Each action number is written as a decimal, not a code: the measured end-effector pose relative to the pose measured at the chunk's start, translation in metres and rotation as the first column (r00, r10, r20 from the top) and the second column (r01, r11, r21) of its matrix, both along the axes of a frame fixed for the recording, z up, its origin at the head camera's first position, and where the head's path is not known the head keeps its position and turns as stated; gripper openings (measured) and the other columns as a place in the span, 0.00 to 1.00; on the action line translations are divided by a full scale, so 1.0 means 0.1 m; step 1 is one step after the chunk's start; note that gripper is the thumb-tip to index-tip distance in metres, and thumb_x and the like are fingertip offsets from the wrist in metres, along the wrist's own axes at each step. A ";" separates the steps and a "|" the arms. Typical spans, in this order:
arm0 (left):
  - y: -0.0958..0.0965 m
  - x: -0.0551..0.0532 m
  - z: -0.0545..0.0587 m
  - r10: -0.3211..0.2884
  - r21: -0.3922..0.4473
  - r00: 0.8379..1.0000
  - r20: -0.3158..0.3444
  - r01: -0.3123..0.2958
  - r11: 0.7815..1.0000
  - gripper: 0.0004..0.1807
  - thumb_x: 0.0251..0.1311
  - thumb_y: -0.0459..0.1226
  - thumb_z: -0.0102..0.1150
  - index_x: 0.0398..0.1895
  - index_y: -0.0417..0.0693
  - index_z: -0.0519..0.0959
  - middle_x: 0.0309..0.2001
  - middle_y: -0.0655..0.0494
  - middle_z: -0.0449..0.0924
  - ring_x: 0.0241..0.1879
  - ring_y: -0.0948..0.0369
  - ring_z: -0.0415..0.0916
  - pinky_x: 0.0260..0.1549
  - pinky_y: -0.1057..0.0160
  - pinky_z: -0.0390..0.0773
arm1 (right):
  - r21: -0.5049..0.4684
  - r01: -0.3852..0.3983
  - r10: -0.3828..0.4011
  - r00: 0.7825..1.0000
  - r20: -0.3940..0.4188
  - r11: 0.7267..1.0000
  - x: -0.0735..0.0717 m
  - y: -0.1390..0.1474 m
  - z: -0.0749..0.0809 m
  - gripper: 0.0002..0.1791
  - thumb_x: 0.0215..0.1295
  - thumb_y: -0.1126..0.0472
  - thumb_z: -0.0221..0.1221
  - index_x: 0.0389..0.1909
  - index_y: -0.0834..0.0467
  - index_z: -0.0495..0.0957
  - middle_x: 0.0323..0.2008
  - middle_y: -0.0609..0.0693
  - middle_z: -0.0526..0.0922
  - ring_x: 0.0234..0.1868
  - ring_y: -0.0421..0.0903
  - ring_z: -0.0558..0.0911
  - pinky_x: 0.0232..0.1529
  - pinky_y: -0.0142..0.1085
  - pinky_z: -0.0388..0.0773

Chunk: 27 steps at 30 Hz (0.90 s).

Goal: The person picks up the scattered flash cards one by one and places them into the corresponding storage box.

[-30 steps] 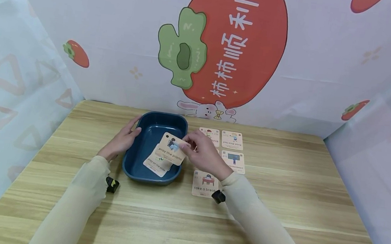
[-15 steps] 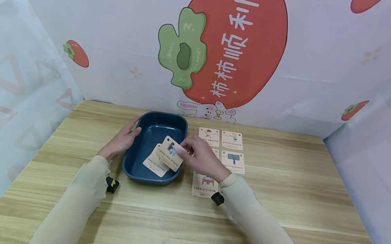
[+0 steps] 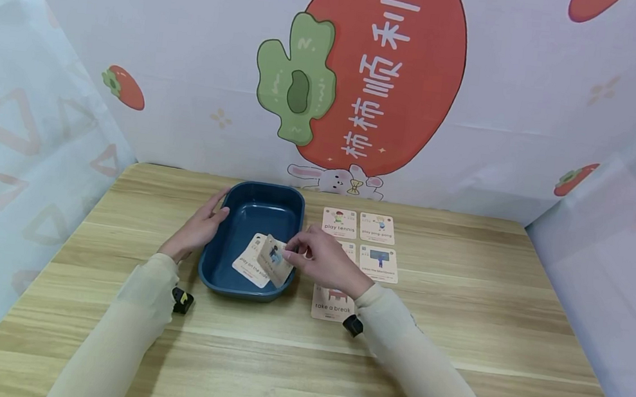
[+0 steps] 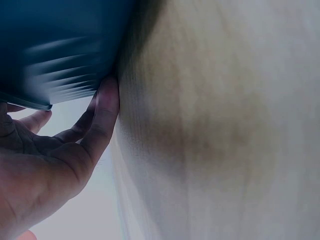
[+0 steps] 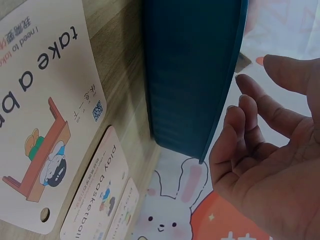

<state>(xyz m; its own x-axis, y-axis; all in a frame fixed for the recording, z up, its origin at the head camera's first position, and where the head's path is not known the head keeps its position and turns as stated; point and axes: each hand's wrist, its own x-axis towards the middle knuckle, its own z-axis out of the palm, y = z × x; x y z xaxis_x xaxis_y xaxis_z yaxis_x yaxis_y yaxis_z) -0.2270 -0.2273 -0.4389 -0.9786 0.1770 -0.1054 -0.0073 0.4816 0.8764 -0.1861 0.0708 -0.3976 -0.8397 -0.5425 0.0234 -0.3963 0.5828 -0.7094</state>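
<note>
A deep blue plastic tray [image 3: 254, 218] stands on the table. My left hand [image 3: 196, 230] rests along its left wall, and in the left wrist view the fingertips touch the ribbed side near the table. Inside the tray lies a picture card reading "play on the slide" [image 3: 252, 269]. The "play the piano" card [image 3: 275, 257] stands tilted above it by the tray's right rim. My right hand [image 3: 320, 255] is beside this card. In the right wrist view its thumb and index finger [image 5: 257, 92] are parted, and only a corner of a card [image 5: 242, 62] shows beyond the rim.
Right of the tray lie several cards in rows: "play tennis" [image 3: 340, 223], a ping-pong card [image 3: 377, 228], a blackboard card [image 3: 379, 264], "play basketball" [image 5: 97, 192] and "take a break" [image 3: 332, 308], partly under my right wrist. A patterned cloth [image 3: 194, 49] stands behind the wooden table [image 3: 254, 360].
The piano card has gone down toward the slide card and turned steeply on edge. My right hand has moved slightly down and left with it; the left hand has stayed put.
</note>
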 end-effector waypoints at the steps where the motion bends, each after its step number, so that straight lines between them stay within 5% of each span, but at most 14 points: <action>1: 0.00 0.00 0.00 0.002 -0.001 1.000 0.002 -0.002 1.000 0.32 0.83 0.44 0.31 0.84 0.56 0.38 0.81 0.41 0.38 0.75 0.35 0.48 0.69 0.32 0.52 | 0.001 -0.004 0.004 1.000 -0.003 1.000 0.00 0.00 0.00 0.09 0.73 0.54 0.62 0.46 0.53 0.86 0.36 0.48 0.73 0.38 0.45 0.73 0.32 0.35 0.71; 27: 0.01 0.00 0.01 0.018 -0.011 1.000 0.019 -0.018 1.000 0.32 0.83 0.46 0.31 0.84 0.57 0.38 0.81 0.41 0.39 0.75 0.35 0.49 0.69 0.32 0.53 | 0.026 0.030 -0.028 0.997 -0.075 0.999 0.09 0.25 0.06 0.09 0.71 0.54 0.64 0.45 0.53 0.85 0.35 0.46 0.74 0.37 0.45 0.73 0.34 0.38 0.73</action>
<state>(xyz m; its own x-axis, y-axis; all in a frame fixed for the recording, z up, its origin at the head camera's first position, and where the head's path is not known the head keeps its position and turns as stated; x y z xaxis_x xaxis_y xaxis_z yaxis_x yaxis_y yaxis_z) -0.2266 -0.2262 -0.4379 -0.9793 0.1584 -0.1262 -0.0328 0.4909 0.8706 -0.1767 0.0958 -0.3916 -0.8515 -0.5194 0.0720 -0.4301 0.6132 -0.6626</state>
